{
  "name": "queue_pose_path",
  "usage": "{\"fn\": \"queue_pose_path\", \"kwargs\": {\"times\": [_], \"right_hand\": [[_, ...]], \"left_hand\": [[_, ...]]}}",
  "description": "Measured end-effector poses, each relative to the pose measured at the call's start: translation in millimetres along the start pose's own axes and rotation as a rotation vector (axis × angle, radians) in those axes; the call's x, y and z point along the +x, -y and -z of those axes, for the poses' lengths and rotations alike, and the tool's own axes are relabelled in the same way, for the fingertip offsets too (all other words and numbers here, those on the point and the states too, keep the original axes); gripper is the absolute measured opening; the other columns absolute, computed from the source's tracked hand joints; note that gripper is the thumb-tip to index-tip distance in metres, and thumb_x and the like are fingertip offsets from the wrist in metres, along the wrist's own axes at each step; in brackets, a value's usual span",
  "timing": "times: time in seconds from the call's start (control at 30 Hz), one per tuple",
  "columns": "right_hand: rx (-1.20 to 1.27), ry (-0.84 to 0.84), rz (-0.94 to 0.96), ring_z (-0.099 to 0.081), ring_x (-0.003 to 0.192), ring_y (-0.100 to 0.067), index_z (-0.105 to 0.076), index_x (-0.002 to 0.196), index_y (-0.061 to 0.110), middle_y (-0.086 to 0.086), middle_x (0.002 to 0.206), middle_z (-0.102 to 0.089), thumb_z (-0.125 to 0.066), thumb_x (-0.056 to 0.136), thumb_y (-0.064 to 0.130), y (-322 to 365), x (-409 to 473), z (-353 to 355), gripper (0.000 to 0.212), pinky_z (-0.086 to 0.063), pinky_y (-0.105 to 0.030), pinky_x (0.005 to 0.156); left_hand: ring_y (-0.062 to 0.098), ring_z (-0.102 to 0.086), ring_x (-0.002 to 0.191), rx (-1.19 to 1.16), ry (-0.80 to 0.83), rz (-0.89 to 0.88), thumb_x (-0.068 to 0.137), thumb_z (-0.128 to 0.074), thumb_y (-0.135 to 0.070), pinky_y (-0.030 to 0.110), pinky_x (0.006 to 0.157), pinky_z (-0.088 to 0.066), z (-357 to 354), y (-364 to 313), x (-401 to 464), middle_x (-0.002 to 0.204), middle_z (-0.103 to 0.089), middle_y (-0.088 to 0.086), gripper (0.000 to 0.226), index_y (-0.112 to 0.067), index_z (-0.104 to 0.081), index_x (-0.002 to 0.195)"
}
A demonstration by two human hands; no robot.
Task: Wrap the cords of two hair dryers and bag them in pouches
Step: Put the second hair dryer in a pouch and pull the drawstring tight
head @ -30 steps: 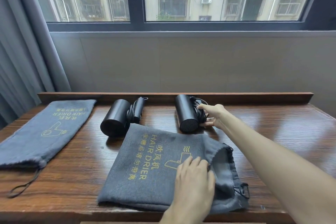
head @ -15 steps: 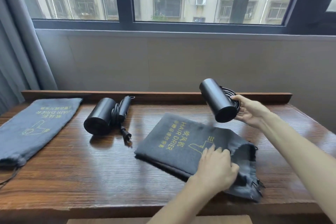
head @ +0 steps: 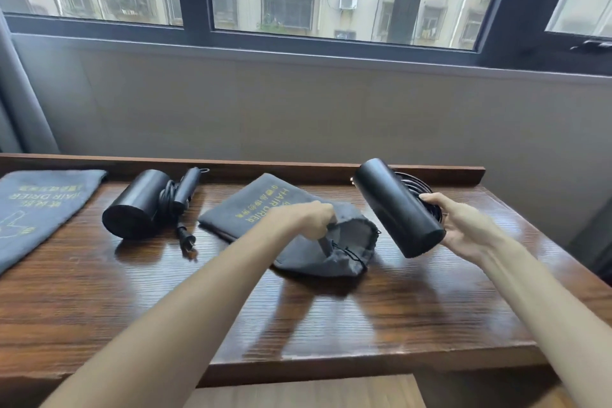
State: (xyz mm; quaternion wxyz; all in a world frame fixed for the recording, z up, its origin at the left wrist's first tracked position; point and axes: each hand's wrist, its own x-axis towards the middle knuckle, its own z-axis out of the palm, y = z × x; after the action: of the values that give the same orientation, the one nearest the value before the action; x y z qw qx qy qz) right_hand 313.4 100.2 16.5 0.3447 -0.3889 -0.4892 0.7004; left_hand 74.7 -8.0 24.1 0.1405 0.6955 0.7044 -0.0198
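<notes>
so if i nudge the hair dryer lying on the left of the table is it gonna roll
Probably not far: the left hair dryer has a round barrel, but its folded handle and cord bundle lie against it. The smooth, glossy table may let it slide.

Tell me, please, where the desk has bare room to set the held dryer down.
Bare wood spans the near edge of the desk, before both pouches. The back row is crowded: left pouch, lying dryer with its plug, and the middle pouch.
</notes>
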Motion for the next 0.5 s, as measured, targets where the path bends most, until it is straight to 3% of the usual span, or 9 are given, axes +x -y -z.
{"fn": "queue_pose_path", "kwargs": {"times": [0.07, 0.17, 0.27, 0.5], "right_hand": [[-0.013, -0.027, -0.003, -0.056, 0.093, -0.021, -0.072, 0.096, 0.007, -0.013, 0.104, -0.065, -0.092, 0.040, 0.031, -5.5, -6.2, 1.0, 0.064, -0.046, -0.032, 0.076], [-0.005, -0.067, -0.005, -0.059, 0.083, -0.020, -0.069, 0.094, 0.006, -0.014, 0.102, -0.064, -0.069, 0.081, 0.016, -12.1, -13.2, 3.1, 0.017, -0.049, -0.029, 0.069], [-0.008, -0.097, -0.014, -0.062, 0.069, -0.017, -0.068, 0.091, 0.006, -0.011, 0.090, -0.066, -0.063, 0.086, 0.013, -15.5, -18.0, 4.0, 0.010, -0.055, -0.024, 0.056], [0.045, -0.105, -0.018, -0.065, 0.057, -0.014, -0.068, 0.087, 0.005, -0.009, 0.075, -0.070, -0.061, 0.087, 0.011, -18.7, -26.3, 1.1, 0.009, -0.056, -0.023, 0.050]], "left_hand": [[0.027, -0.054, 0.081, 0.067, 0.012, -0.013, 0.089, -0.051, -0.003, 0.032, 0.069, -0.043, 8.6, -0.6, -7.2, 0.090, -0.055, 0.006, 0.020, -0.009, -0.066, 0.100], [0.026, -0.056, 0.080, 0.111, -0.002, -0.049, 0.086, -0.048, 0.003, 0.032, 0.067, -0.045, 14.2, -11.3, -22.3, 0.091, -0.057, 0.005, 0.032, -0.014, -0.070, 0.101], [0.027, -0.051, 0.076, 0.188, -0.054, -0.129, 0.086, -0.047, 0.004, 0.032, 0.062, -0.036, 5.0, -27.1, -35.2, 0.086, -0.052, 0.006, 0.026, -0.008, -0.066, 0.097], [0.034, -0.058, 0.090, 0.120, -0.050, -0.216, 0.094, -0.041, 0.000, 0.034, 0.065, -0.034, -28.5, -32.8, -45.7, 0.099, -0.061, 0.019, 0.020, -0.001, -0.060, 0.100]]}}
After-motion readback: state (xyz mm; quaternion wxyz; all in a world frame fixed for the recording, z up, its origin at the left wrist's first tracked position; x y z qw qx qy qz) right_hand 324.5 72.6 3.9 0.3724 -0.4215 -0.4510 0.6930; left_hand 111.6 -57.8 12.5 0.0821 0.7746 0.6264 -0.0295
